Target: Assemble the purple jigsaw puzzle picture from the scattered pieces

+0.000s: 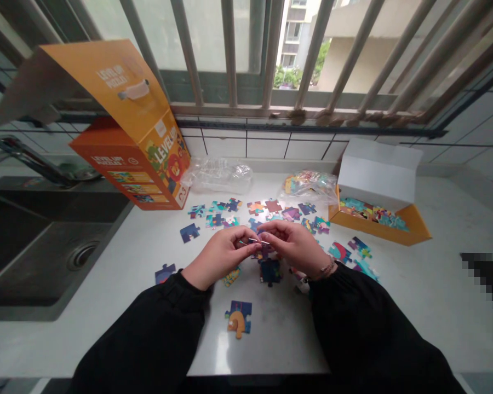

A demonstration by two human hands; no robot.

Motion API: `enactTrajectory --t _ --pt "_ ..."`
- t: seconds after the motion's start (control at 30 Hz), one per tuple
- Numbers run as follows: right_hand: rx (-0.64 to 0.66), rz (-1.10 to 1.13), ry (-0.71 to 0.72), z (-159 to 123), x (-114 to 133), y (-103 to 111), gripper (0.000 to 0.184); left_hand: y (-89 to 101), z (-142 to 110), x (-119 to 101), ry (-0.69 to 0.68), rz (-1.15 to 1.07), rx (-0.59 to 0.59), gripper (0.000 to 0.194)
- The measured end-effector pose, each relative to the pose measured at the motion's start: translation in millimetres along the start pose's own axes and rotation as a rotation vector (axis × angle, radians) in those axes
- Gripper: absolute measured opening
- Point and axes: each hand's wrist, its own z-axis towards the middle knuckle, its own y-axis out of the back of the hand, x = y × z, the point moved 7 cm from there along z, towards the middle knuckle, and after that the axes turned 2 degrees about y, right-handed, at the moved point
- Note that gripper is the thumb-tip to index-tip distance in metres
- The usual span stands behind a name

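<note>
Over the middle of the counter my left hand (pixel 224 251) is closed in a pinch on a puzzle piece (pixel 252 239), seen almost edge-on. My right hand (pixel 298 246), close beside it, pinches another thin puzzle piece (pixel 265 242); whether the two pieces touch I cannot tell. Below the fingertips lies a dark blue puzzle piece (pixel 270 271), next to others partly hidden by the hands. Nearer the front edge is a piece with an orange shape (pixel 239 318). Several loose pieces, among them a dark blue one (pixel 189 233) and a red-and-teal one (pixel 340 251), lie around the hands.
An orange puzzle box (pixel 148 158) stands open at the left, beside a dark sink (pixel 57 262) with a tap. Crumpled clear plastic (pixel 219 174) and a bag of pieces (pixel 308 185) lie at the back. On the right sits an open yellow box (pixel 414 224) holding pieces.
</note>
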Motion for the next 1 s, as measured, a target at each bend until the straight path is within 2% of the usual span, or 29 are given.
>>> enactTrajectory --t 0.03,0.13,0.23,0.4,0.57,0.8,1.0 --pt "-0.021 0.064 -0.025 0 -2 2 0.035 1.0 0 4 0.048 -0.046 -0.021 0.024" --pt "-0.193 0.255 -0.067 0 -6 14 0.043 4.0 0 13 0.170 -0.158 -0.078 0.028" --pt "-0.276 0.382 -0.070 -1 -7 19 0.053 1.4 0 17 0.217 -0.195 -0.065 0.031" --pt "-0.181 0.234 -0.103 -1 -6 8 0.053 -9.3 1 22 0.243 -0.249 0.010 0.032" --pt "-0.157 0.093 -0.020 0 0 5 0.046 -11.5 0 18 0.252 -0.231 0.024 0.022" --pt "-0.171 0.041 -0.004 -1 4 7 0.047 -12.0 1 22 0.266 -0.244 0.050 0.026" --pt "-0.151 0.118 -0.079 0 -5 5 0.049 -17.1 1 27 0.264 -0.258 0.112 0.032"
